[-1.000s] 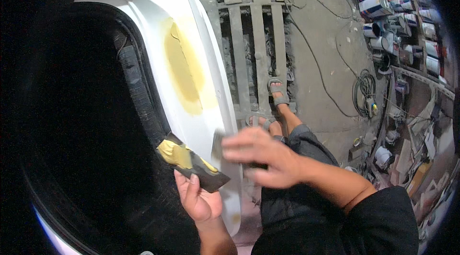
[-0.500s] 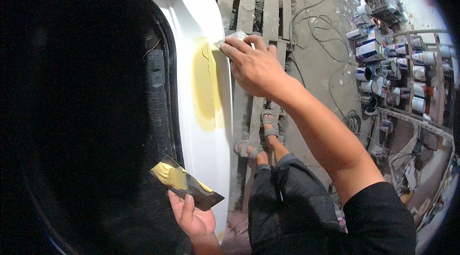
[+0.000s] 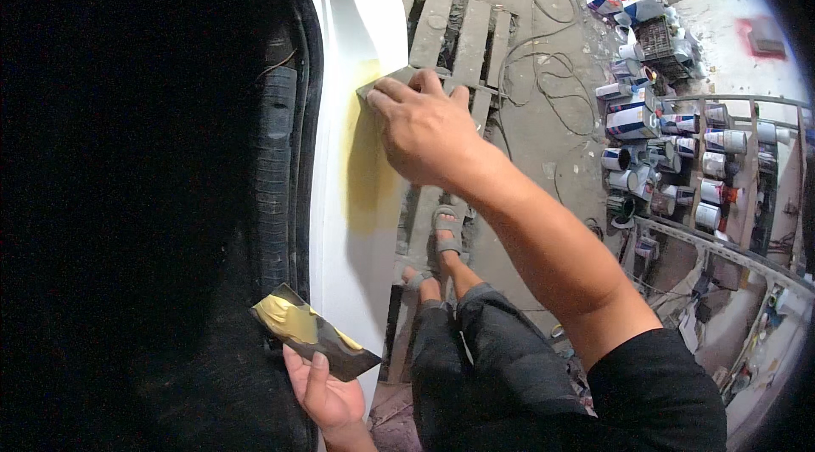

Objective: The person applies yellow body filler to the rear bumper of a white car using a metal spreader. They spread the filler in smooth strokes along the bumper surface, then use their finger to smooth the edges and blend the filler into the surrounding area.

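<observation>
A dark flat board point(image 3: 348, 350) loaded with yellow putty point(image 3: 289, 316) is gripped in my left hand point(image 3: 327, 393), low beside the white car body panel point(image 3: 340, 274). My right hand point(image 3: 429, 129) has its fingers pinched on a greyish flat spreader point(image 3: 373, 87), held against the upper part of the yellow putty patch point(image 3: 361, 197) on that panel. The hand and its shadow cover much of the patch, and most of the spreader is hidden under the fingers.
The dark open trunk point(image 3: 153, 197) fills the left. Beneath my sandalled feet lies a wooden slatted pallet point(image 3: 437, 19). Looping hoses point(image 3: 552, 36) lie on the concrete floor. Paint cans point(image 3: 632, 121) crowd racks at the right, above a metal frame point(image 3: 722, 248) with scraps.
My right hand moved up from near the left hand onto the putty patch with the spreader. The view shifted, and the left hand and board appear lower and further left in it.
</observation>
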`<control>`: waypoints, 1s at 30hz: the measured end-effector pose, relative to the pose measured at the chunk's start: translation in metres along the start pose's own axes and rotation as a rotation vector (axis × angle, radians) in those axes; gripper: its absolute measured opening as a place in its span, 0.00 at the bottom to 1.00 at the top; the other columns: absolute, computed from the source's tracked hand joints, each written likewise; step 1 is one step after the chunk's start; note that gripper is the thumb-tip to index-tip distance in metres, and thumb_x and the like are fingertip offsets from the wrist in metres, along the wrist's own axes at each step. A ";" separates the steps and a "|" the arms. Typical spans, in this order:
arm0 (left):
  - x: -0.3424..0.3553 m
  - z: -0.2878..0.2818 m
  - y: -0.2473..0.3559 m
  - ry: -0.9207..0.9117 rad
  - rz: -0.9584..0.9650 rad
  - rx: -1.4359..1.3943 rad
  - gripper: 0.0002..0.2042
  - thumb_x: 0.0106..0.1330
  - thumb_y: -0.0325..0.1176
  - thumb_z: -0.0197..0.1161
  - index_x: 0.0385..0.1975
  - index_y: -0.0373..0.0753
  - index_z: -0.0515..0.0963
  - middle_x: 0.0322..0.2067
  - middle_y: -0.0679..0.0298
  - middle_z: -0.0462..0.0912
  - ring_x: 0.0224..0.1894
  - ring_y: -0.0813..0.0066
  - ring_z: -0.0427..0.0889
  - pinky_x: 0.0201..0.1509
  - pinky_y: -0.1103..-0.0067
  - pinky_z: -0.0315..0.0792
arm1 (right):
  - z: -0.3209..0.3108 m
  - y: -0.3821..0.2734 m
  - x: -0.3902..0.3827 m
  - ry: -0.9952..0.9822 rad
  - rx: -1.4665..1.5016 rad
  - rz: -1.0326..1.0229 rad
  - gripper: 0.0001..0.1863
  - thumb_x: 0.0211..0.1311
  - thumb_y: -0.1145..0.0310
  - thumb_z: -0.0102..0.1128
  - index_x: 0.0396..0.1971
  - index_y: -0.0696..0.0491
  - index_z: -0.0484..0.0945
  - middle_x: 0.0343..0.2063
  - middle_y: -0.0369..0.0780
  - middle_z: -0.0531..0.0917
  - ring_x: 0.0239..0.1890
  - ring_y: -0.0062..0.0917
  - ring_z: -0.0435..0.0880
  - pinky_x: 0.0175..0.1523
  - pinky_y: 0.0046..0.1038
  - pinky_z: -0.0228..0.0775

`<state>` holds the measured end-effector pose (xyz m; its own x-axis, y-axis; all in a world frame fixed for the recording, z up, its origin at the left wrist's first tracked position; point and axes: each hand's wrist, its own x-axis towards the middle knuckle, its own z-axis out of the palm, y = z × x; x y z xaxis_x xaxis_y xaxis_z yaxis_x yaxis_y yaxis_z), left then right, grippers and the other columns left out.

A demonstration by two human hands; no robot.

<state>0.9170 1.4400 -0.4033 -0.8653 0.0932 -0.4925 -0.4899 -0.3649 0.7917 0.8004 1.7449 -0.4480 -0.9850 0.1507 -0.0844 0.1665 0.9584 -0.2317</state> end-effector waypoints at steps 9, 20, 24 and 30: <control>0.002 -0.006 0.000 0.026 -0.029 -0.033 0.30 0.64 0.22 0.53 0.70 0.32 0.59 0.64 0.53 0.70 0.65 0.60 0.70 0.72 0.63 0.60 | 0.019 -0.030 -0.043 0.103 -0.012 -0.041 0.28 0.58 0.65 0.55 0.60 0.53 0.75 0.59 0.38 0.76 0.56 0.38 0.71 0.44 0.49 0.66; 0.003 -0.012 0.003 -0.038 -0.042 -0.002 0.30 0.66 0.22 0.53 0.70 0.34 0.59 0.63 0.56 0.71 0.63 0.63 0.72 0.70 0.66 0.64 | 0.025 -0.063 -0.103 -0.045 0.006 -0.065 0.32 0.55 0.65 0.60 0.63 0.53 0.74 0.65 0.38 0.71 0.59 0.38 0.69 0.46 0.43 0.65; 0.003 -0.010 0.004 -0.081 -0.046 -0.033 0.29 0.66 0.21 0.53 0.70 0.34 0.60 0.63 0.55 0.71 0.64 0.63 0.72 0.71 0.66 0.64 | 0.029 -0.074 -0.122 -0.040 0.037 -0.086 0.33 0.52 0.65 0.61 0.62 0.53 0.74 0.66 0.37 0.70 0.59 0.38 0.68 0.47 0.44 0.64; 0.000 -0.003 0.006 -0.083 -0.067 -0.060 0.29 0.66 0.22 0.53 0.69 0.35 0.60 0.63 0.55 0.72 0.63 0.63 0.72 0.70 0.67 0.64 | 0.004 -0.079 -0.149 -0.179 0.271 -0.094 0.31 0.56 0.66 0.61 0.63 0.52 0.74 0.65 0.38 0.70 0.59 0.38 0.69 0.57 0.52 0.60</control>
<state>0.9139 1.4348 -0.4000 -0.8379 0.1952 -0.5098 -0.5419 -0.4097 0.7338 0.9344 1.6457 -0.4213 -0.9769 -0.0036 -0.2138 0.1049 0.8632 -0.4938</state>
